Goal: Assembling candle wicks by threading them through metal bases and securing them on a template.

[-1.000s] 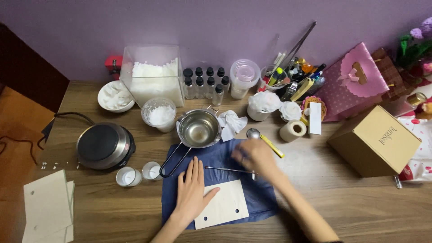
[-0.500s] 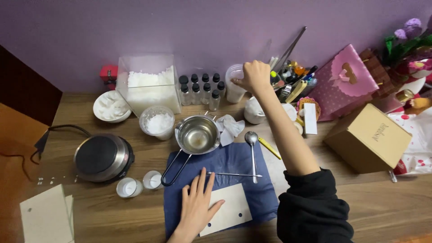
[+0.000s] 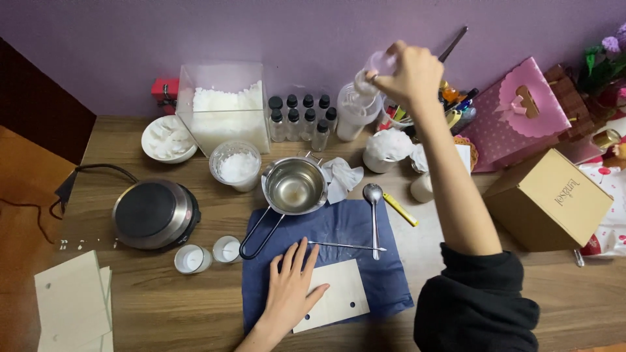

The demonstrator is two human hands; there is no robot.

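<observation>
While the left hand (image 3: 291, 291) lies flat and open, fingers spread, on a pale card with punched holes (image 3: 334, 304) atop the blue cloth (image 3: 339, 228), the right hand (image 3: 409, 72) is raised at the back of the tabletop (image 3: 456, 313) — closed around a small, blurred clear lid or cup (image 3: 380, 63), just above a clear plastic container (image 3: 355, 112). A steel pouring pot (image 3: 294, 186) and a spoon (image 3: 373, 205) rest near the cloth.
</observation>
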